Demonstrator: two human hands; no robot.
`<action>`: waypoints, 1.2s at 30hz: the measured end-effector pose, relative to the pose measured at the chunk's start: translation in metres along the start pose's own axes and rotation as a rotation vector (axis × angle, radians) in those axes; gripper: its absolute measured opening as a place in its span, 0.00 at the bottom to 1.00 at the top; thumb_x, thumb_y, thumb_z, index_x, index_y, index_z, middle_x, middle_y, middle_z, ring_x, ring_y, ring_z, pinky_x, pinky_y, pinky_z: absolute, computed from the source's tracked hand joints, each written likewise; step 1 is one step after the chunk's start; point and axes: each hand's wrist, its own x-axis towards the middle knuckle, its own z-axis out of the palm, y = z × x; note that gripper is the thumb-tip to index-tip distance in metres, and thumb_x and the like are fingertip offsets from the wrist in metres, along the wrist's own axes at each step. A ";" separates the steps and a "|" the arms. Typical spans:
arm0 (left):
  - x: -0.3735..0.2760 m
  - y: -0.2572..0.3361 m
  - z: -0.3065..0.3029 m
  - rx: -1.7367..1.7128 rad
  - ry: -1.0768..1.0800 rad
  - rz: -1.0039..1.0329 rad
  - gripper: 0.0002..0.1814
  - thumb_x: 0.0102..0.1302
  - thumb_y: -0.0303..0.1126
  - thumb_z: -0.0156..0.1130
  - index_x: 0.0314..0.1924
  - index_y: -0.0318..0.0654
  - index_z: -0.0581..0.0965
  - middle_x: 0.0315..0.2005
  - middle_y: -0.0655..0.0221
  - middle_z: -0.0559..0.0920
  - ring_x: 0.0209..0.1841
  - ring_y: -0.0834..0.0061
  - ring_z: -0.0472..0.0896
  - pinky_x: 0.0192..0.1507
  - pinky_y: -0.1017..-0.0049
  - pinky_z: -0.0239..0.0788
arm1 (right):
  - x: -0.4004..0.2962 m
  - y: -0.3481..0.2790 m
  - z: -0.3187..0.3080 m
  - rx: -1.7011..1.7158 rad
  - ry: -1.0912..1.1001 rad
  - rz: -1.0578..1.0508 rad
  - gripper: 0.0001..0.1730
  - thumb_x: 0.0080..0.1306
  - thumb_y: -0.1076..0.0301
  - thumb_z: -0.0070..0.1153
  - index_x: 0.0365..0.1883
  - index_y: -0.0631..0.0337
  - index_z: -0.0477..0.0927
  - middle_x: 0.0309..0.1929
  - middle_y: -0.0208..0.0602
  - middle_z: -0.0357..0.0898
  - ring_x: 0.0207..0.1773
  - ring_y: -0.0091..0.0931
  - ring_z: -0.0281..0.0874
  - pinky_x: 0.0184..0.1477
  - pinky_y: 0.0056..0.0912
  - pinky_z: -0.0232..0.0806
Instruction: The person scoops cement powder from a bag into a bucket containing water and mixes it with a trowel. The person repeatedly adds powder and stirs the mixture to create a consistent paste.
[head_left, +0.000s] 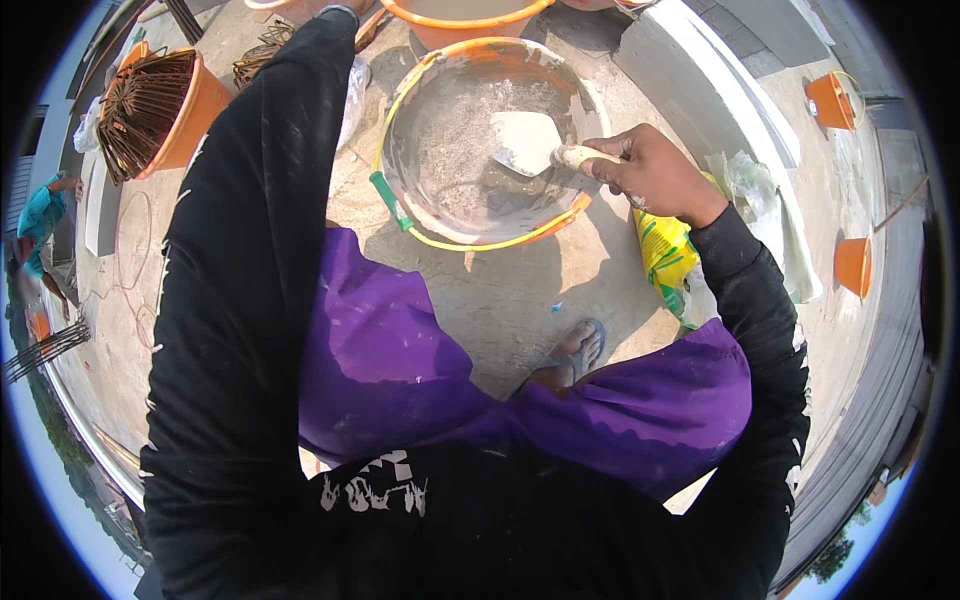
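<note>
My right hand (656, 172) grips the handle of a trowel (525, 142) by its pale, crusted handle. Whitish powder or paste covers the trowel's blade, which is over the inside of an orange bucket (390, 112). Grey, grainy mix (457, 142) lies in that bucket, and its walls are smeared with residue. A yellow bail with a green grip (391, 201) rests along the bucket's near side. My left arm stretches far forward, and only a sliver of my left hand (351, 6) shows at the top edge; what its fingers do is hidden.
A yellow and green bag (666, 251) stands beside my right wrist, near a white-faced block (690, 82). Another orange tub (465, 26) holds greyish liquid ahead. Bent rusty rebar (142, 112) fills a bucket at left. A person in teal (41, 217) is farther left. Two orange buckets (853, 268) sit right.
</note>
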 end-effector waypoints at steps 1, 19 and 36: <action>0.001 -0.003 -0.001 0.012 -0.006 -0.003 0.22 0.63 0.48 0.62 0.46 0.38 0.86 0.44 0.52 0.86 0.55 0.53 0.81 0.58 0.59 0.72 | -0.002 -0.003 -0.004 -0.089 -0.020 0.020 0.23 0.67 0.54 0.64 0.52 0.62 0.86 0.16 0.37 0.74 0.18 0.23 0.69 0.25 0.30 0.65; -0.197 0.274 -0.039 -0.139 -0.648 1.067 0.22 0.60 0.44 0.65 0.48 0.37 0.85 0.41 0.50 0.85 0.54 0.51 0.81 0.56 0.57 0.73 | -0.276 0.084 -0.068 0.144 0.570 0.716 0.17 0.76 0.59 0.52 0.46 0.67 0.77 0.29 0.32 0.74 0.28 0.19 0.69 0.31 0.24 0.63; -0.447 0.252 0.154 -0.064 -0.706 0.657 0.35 0.54 0.58 0.70 0.52 0.37 0.80 0.61 0.57 0.68 0.65 0.48 0.66 0.52 0.47 0.70 | -0.175 0.177 0.011 -0.507 0.331 0.407 0.16 0.65 0.57 0.57 0.38 0.63 0.81 0.32 0.52 0.84 0.37 0.49 0.84 0.41 0.51 0.75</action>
